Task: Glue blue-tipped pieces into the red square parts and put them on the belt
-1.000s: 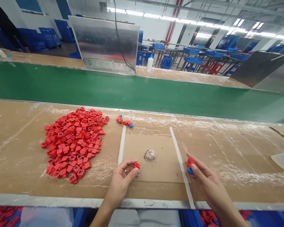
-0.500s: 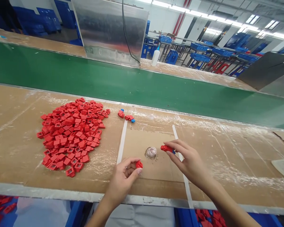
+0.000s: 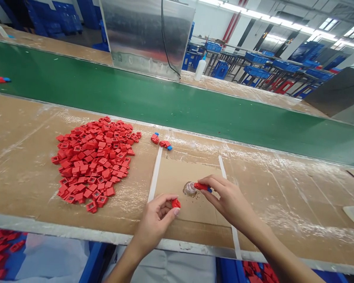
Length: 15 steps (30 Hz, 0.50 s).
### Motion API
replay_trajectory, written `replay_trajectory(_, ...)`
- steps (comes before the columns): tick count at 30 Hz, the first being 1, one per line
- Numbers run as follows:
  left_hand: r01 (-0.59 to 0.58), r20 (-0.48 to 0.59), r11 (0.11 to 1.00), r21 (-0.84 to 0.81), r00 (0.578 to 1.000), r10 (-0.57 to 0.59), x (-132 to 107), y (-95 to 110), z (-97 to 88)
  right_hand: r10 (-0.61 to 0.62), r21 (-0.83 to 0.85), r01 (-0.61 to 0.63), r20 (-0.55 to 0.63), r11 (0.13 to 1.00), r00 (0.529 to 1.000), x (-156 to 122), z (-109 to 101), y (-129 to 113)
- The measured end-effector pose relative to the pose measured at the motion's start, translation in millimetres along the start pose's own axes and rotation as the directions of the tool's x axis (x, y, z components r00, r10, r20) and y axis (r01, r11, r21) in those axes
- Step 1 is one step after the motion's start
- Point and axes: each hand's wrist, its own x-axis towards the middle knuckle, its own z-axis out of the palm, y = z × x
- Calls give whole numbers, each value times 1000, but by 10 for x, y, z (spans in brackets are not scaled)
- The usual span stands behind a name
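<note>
My left hand point(image 3: 161, 214) pinches a small red plastic block point(image 3: 176, 203) between thumb and fingers, just above the cardboard. In my right hand point(image 3: 224, 194) is a longer red and blue plastic piece point(image 3: 202, 186), its red end pointing left. That red end is at the edge of a whitish, glossy mound point(image 3: 190, 188) on the cardboard sheet point(image 3: 177, 169); whether it touches the mound I cannot tell. To the left lies a large pile of red blocks point(image 3: 97, 161). Two red and blue pieces point(image 3: 165, 144) rest beyond the cardboard.
A green conveyor belt point(image 3: 135, 94) runs behind the table, carrying a red and blue piece point(image 3: 1, 79) at far left. A white squeeze bottle point(image 3: 200, 70) and a metal panel point(image 3: 147, 39) stand beyond it. Blue bins point(image 3: 231, 271) with red parts sit below the front edge.
My right hand has moved left, bringing the red and blue piece to the whitish mound. My left hand still holds its block. More of the piece on the belt shows at far left.
</note>
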Motion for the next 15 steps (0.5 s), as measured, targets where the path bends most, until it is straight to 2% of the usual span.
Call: replay_trajectory(15,37,19,998,-45,999,-36,-18,22,-7,-20,21,20,14,1000,1000,-43,44,-13)
